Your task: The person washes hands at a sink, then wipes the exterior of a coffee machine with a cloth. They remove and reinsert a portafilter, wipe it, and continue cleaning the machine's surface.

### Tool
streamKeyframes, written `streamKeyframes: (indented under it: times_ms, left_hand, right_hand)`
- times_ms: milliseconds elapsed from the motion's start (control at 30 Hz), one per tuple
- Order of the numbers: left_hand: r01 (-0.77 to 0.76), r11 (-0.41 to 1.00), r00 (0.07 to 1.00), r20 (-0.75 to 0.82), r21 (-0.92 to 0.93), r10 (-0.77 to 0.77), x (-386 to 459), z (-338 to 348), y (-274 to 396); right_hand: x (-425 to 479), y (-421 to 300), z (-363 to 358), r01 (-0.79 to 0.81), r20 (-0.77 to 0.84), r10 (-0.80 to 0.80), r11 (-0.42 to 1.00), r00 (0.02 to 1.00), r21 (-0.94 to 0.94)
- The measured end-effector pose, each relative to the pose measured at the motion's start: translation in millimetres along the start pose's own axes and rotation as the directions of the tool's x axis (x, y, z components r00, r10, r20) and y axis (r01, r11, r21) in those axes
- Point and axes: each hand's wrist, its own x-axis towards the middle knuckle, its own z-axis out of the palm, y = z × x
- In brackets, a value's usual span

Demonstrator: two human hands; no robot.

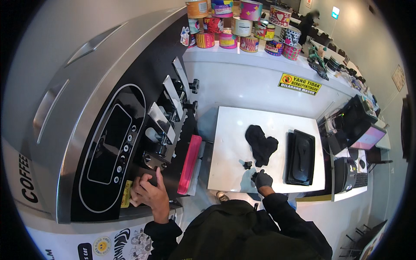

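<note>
My bare left hand (150,192) is at the lower front of a soft-serve ice cream machine (136,123), its index finger extended up to the metal part below the nearest dispensing head (158,148); its other fingers are curled and seem to hold nothing. My right hand (264,179), in a dark glove, is over the white table (227,139) with its fingers closed around a small black star-shaped knob (254,176). A similar black knob (247,165) lies just beyond it. A crumpled black cloth (260,143) lies farther back on the table.
Black trays (301,157) lie at the table's right. A pink drip tray (189,164) juts from the machine's front. Two more dispensing levers with black knobs (194,86) are farther along. Stacked tins (228,40) line the shelf behind. A person (307,27) stands far off.
</note>
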Motion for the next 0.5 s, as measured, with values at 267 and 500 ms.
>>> streamKeyframes:
  times_ms: [267,500]
  left_hand:
    - [0.127,0.943,0.946,0.322,-0.307,-0.022,-5,-31,-15]
    - [0.471,0.691,0.835,0.529,-0.549,-0.149,-157,-79,-28]
  right_hand:
    - [17,-17,-31,0.152,0.042,-0.149,0.985,0.988,-0.082]
    - [-7,-103,-124,0.556,0.645,-0.153,0.676,0.748,-0.484]
